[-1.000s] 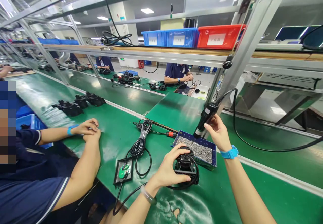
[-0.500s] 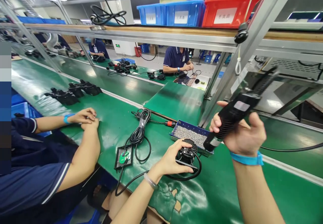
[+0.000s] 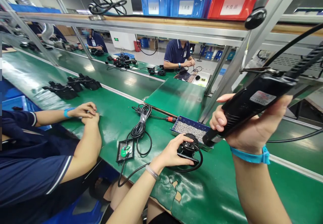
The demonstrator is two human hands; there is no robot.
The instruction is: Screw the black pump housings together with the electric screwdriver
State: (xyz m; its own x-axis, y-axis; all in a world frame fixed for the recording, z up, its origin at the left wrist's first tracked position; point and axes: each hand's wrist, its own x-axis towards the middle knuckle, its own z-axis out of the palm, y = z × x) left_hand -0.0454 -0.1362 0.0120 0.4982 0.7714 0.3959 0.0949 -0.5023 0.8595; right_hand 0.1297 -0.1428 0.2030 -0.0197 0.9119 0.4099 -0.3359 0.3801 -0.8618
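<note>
My right hand (image 3: 248,126) is wrapped round a black electric screwdriver (image 3: 252,104), held tilted in the air with its tip pointing down toward a blue tray of small screws (image 3: 188,128). On the green belt, my left hand (image 3: 171,153) grips a round black finned part (image 3: 188,146) just in front of that tray. A black cable (image 3: 161,168) runs from the part round my left hand. The screwdriver's own cord (image 3: 292,42) rises to the upper right.
A coiled black cable (image 3: 141,124) and a small black tray with a green piece (image 3: 125,151) lie left of the part. A co-worker's folded hands (image 3: 87,113) rest on the belt at left. Black parts (image 3: 72,86) sit further back. A slanted metal post (image 3: 234,69) stands behind the screw tray.
My right hand has taken the screwdriver from beside the post and lifted it up toward me and to the right. My left hand stays on the black part.
</note>
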